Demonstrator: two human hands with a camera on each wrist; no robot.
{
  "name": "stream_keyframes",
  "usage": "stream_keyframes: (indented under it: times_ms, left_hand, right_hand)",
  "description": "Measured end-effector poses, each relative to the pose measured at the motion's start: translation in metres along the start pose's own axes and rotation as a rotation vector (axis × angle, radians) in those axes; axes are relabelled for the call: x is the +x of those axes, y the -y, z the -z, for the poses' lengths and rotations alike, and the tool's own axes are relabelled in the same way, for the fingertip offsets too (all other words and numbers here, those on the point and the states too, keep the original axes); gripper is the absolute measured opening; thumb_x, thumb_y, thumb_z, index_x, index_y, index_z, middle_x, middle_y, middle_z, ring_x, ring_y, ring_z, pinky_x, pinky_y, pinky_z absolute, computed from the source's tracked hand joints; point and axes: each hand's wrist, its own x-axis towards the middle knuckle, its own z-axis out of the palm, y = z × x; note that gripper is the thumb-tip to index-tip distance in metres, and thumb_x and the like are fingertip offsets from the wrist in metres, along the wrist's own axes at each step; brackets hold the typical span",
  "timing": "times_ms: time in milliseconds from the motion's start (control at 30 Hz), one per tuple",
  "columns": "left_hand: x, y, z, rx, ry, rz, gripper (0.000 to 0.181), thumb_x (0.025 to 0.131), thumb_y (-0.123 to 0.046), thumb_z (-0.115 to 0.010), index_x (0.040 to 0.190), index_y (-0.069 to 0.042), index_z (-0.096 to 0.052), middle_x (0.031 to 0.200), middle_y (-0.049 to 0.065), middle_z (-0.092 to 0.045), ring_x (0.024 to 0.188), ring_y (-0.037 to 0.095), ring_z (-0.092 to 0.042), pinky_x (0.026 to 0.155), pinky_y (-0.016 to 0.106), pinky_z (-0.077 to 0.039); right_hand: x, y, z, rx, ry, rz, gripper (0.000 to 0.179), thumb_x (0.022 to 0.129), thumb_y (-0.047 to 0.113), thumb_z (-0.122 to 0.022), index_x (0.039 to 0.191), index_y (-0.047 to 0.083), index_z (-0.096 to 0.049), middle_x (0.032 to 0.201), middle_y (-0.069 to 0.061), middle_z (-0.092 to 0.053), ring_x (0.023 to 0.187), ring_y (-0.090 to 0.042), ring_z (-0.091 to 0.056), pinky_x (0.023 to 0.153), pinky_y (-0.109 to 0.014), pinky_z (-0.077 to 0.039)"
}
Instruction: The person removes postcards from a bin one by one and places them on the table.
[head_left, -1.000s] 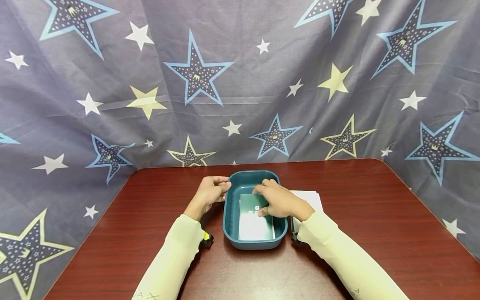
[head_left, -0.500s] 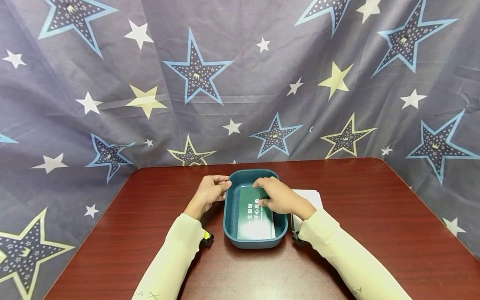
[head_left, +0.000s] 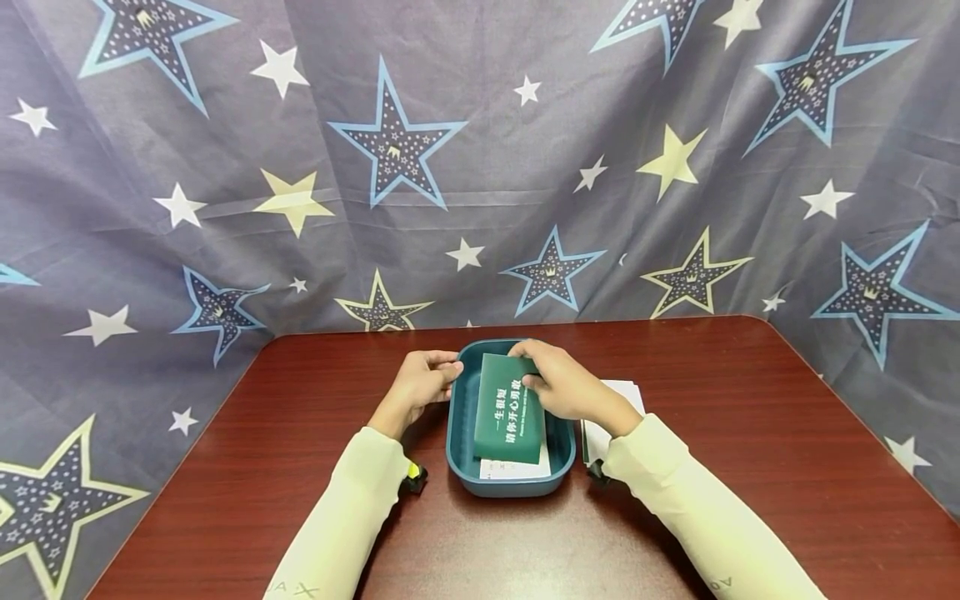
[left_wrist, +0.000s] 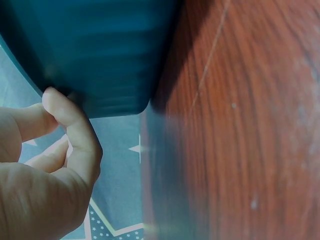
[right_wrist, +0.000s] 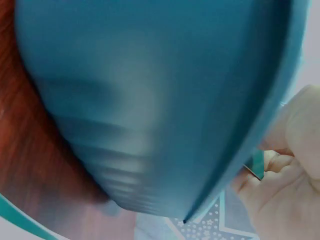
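A deep teal plastic bin [head_left: 510, 490] stands on the table. My right hand [head_left: 566, 383] reaches over its right side and grips a green notebook [head_left: 495, 417] with white printed characters by the upper right edge. The notebook is tilted and raised inside the bin. Below it shows a white printed sheet or cover [head_left: 514, 470] on the bin's bottom. At the far left corner, my left hand [head_left: 420, 383] pinches the bin's rim, fingertips at the edge in the left wrist view. Only a green sliver of the notebook [right_wrist: 257, 162] shows in the right wrist view, behind the bin's wall.
White papers or booklets with a green edge [head_left: 600, 446] lie right of the bin, partly under my right forearm. The reddish-brown wooden table [head_left: 337, 375] ends at a star-patterned curtain [head_left: 420, 242]. Each wrist carries a small black device.
My right hand has taken hold of the green notebook and raised it, away from the bin's bottom. The white sheet beneath has come into view. The left hand has stayed at the rim.
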Motion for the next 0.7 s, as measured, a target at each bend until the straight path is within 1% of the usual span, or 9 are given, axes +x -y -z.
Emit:
stream_keyframes:
  times_ms: [200,400,633,700]
  left_hand:
    - [0.0,0.0,0.0,0.001,0.001,0.003,0.034,0.099,-0.008,-0.067,0.132,0.002,-0.064,0.113,0.022,-0.068,0.069,0.014,-0.06,0.06,0.024,-0.056]
    - [0.0,0.0,0.0,0.006,0.001,0.005,0.035,0.1,-0.008,-0.067,0.133,0.002,-0.063,0.114,0.022,-0.067,0.068,0.013,-0.059,0.06,0.024,-0.056]
    - [0.0,0.0,0.0,0.008,-0.006,0.007,0.033,0.099,-0.008,-0.068,0.13,0.002,-0.065,0.111,0.021,-0.067,0.068,0.012,-0.059,0.059,0.023,-0.055]
    - [0.0,0.0,0.0,0.008,-0.007,0.006,0.032,0.099,-0.008,-0.068,0.13,0.002,-0.066,0.11,0.02,-0.067,0.068,0.012,-0.059,0.059,0.022,-0.055]
  right_hand:
    - [-0.001,-0.001,0.012,0.011,-0.048,-0.015,0.029,0.098,-0.005,-0.062,0.127,-0.001,-0.056,0.119,-0.014,-0.062,0.104,-0.027,-0.06,0.094,-0.045,-0.052]
    - [-0.003,-0.004,0.027,0.03,-0.113,-0.022,0.027,0.099,-0.004,-0.061,0.125,-0.002,-0.057,0.113,-0.014,-0.063,0.099,-0.026,-0.06,0.089,-0.044,-0.051]
    - [-0.006,-0.006,0.044,0.121,-0.155,-0.092,0.027,0.1,-0.003,-0.056,0.126,-0.002,-0.056,0.109,-0.014,-0.066,0.095,-0.026,-0.061,0.084,-0.042,-0.05]
    - [-0.007,-0.007,0.05,0.133,-0.166,-0.117,0.028,0.099,-0.003,-0.055,0.127,-0.002,-0.055,0.109,-0.015,-0.066,0.094,-0.026,-0.061,0.083,-0.042,-0.05]
